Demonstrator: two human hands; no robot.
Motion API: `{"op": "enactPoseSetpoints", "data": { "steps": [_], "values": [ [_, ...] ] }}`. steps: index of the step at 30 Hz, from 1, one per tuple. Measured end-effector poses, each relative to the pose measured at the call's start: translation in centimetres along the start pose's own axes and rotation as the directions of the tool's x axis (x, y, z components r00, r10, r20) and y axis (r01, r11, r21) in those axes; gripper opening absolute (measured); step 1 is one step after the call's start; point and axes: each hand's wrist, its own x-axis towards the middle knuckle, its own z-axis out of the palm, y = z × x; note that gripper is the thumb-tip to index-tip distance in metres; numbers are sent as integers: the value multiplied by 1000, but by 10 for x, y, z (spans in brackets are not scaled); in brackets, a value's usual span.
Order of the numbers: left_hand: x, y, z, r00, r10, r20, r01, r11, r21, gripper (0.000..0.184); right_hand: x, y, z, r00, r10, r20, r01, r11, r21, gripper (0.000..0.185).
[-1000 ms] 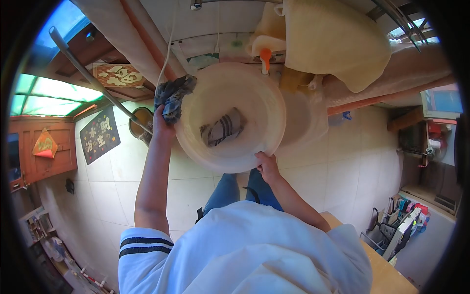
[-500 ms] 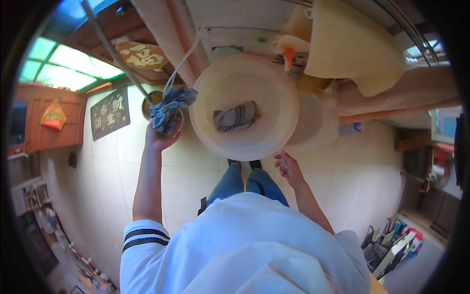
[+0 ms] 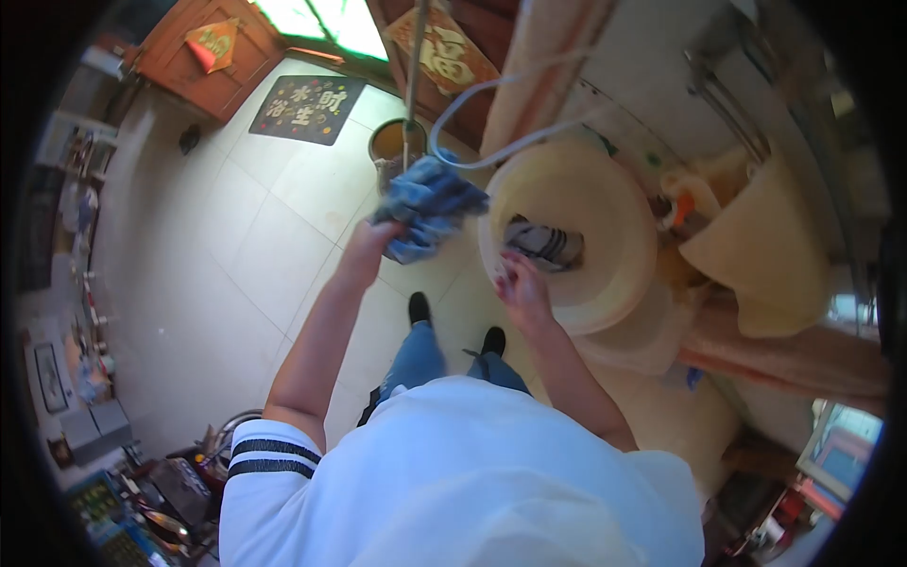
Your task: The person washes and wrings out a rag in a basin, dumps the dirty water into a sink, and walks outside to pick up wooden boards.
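Observation:
My left hand [image 3: 375, 248] grips a crumpled blue cloth [image 3: 430, 203] with darker and lighter patches, held in the air left of a large pale basin [image 3: 614, 298]. Inside the basin lies a folded grey cloth [image 3: 550, 246] with dark stripes. My right hand [image 3: 520, 288] is at the basin's near left rim, its fingers curled together. Something small and whitish shows at those fingertips, too blurred to name. From this view I cannot tell whether that hand touches the rim.
Behind the blue cloth stands a bucket [image 3: 385, 142] with a long pole [image 3: 413, 76] in it. A pale hose [image 3: 463, 99] loops beside the basin. A dark mat [image 3: 307, 109] lies on the tiled floor. A beige cloth [image 3: 765, 250] hangs at right, near an orange tap handle [image 3: 682, 206].
The view has turned left, so the basin now appears farther right. My left hand still holds the blue cloth, now more spread out. My right hand has moved up along the basin's left side.

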Motion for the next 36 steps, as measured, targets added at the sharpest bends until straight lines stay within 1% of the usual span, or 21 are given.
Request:
{"op": "enactPoseSetpoints", "data": {
  "steps": [2,3,4,6,7,9,12,14,16,17,20,21,22,24,25,28,31,33,34,35,36],
  "values": [
    [-12,5,-12,995,-95,-33,98,990,100,26,58,21,45,985,38,168,-64,987,149,21],
    [-20,10,-10,994,85,-64,-83,996,42,26,69,27,86,993,14,119,-29,992,126,24],
    [-18,1,-32,952,287,-107,-223,889,400,25,71,34,130,998,-8,68,1,995,103,26],
    [-32,14,-70,861,506,-54,-219,464,858,24,72,51,195,956,-12,292,-12,997,80,29],
    [-31,19,-97,851,516,-96,-173,449,876,23,80,67,228,916,-9,400,-21,997,71,31],
    [-33,31,-154,836,520,-172,-74,419,905,23,100,105,282,889,39,456,-46,999,4,32],
    [-24,65,-268,780,611,-136,-35,259,965,22,148,169,376,859,134,495,-105,991,-87,31],
    [-15,94,-337,764,645,-12,-111,149,983,24,159,191,446,813,189,551,-165,982,-93,30],
    [0,123,-394,699,710,83,-206,90,974,25,170,203,509,688,242,684,-216,968,-125,30],
    [10,135,-419,687,711,149,-238,27,971,24,177,205,532,684,317,658,-236,948,-211,33],
    [64,161,-481,610,751,253,-311,-67,948,24,193,187,600,698,488,524,-420,872,-253,35],
    [88,173,-494,622,738,260,-311,-72,948,22,211,182,616,669,477,571,-420,875,-239,36],
    [109,185,-509,657,707,261,-326,-45,944,29,239,186,629,714,379,588,-362,920,-153,35],
    [156,212,-529,734,647,208,-307,43,951,39,301,192,659,785,186,591,-247,969,23,35],
    [181,218,-533,765,621,170,-329,150,932,49,326,183,670,771,134,623,-219,974,61,33],
    [257,256,-576,792,599,115,-308,231,923,64,404,153,748,830,83,551,-168,980,105,32],
    [320,286,-658,772,636,-10,-234,298,926,69,494,125,837,804,-1,595,-158,964,215,33],
    [342,290,-738,831,549,-92,-108,321,941,56,558,113,891,814,-17,580,-159,955,252,34],
    [351,292,-775,895,410,-177,-6,407,913,46,589,94,923,812,-7,584,-153,962,225,34],
    [348,286,-816,916,303,-264,90,485,870,43,598,76,964,823,-40,567,-67,984,166,34],
    [342,272,-858,911,227,-345,182,527,830,42,620,63,1002,840,-19,542,-88,981,172,31]
  ]
}}
